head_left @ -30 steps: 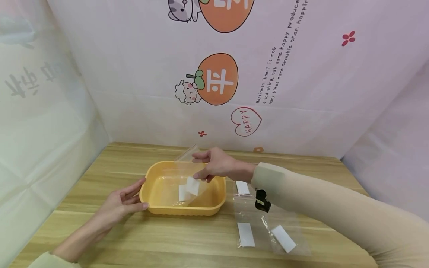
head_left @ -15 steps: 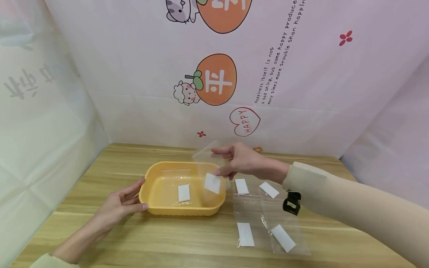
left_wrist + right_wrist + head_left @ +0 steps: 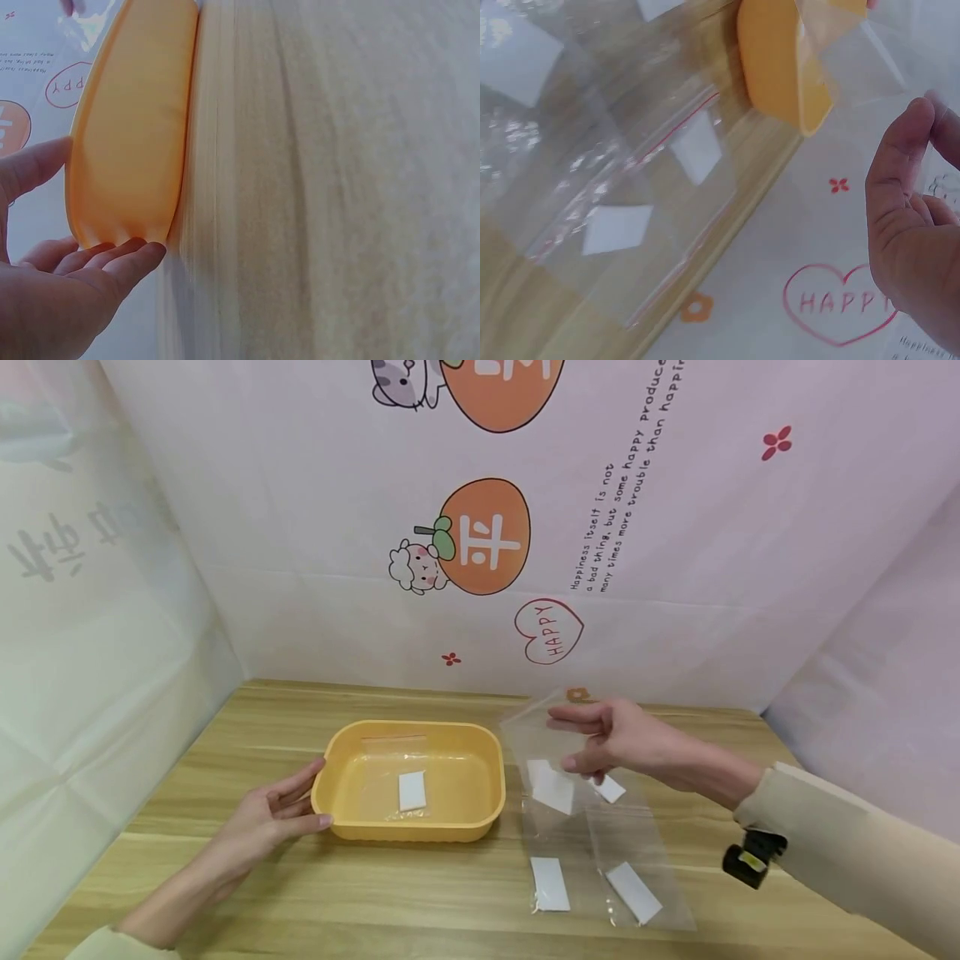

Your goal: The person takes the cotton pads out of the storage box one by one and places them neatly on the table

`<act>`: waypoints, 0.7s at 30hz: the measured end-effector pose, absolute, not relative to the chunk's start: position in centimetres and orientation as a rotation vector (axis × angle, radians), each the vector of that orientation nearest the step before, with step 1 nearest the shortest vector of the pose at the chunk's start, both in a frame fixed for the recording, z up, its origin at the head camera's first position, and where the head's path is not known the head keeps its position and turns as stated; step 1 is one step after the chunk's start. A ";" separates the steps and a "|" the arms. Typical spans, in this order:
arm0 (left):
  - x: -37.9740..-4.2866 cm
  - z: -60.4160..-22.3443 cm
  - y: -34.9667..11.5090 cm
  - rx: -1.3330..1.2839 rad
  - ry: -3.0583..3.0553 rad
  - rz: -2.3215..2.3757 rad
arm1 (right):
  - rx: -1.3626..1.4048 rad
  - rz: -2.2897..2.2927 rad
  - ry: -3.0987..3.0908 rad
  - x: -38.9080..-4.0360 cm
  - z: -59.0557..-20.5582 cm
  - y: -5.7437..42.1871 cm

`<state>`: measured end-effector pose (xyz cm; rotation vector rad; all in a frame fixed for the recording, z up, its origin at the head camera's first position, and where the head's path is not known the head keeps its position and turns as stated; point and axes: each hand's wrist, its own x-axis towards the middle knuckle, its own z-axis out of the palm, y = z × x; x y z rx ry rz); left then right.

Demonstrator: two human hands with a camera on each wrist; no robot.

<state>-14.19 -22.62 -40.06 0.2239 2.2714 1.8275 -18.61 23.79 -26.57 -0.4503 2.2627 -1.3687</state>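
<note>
My left hand (image 3: 258, 818) holds the left end of a yellow plastic basin (image 3: 420, 832), thumb at its front corner and fingers against the outer wall. Inside the basin lies a clear zip-lock bag with a white rectangular piece (image 3: 412, 792). To the basin's right, my right hand (image 3: 630, 739) pinches the edge of another clear zip-lock bag (image 3: 536, 735), which hangs tilted with a white piece (image 3: 553, 791) in it. This held bag hovers over several more bags on the table and partly covers them. In the right wrist view, thumb and fingers meet on the film.
Zip-lock bags with white pieces (image 3: 551, 885) lie side by side on the wooden table (image 3: 360, 902), right of the basin. A printed cloth (image 3: 337, 635) rises behind the table's back edge. A black wrist camera (image 3: 753, 858) sits on the right sleeve.
My right hand has lifted the held zip-lock bag out of the basin and carried it right, over the other bags. One bag remains in the basin. The left hand has stayed still.
</note>
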 end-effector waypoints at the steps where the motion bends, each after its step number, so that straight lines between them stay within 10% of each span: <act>1: -14.2 -40.1 -22.6 0.223 2.270 1.829 | -0.441 -1.373 2.262 -18.4 -26.7 24.5; 21: -14.2 -39.9 -22.4 0.201 2.282 1.815 | -0.303 -1.479 2.117 -14.2 -33.5 38.5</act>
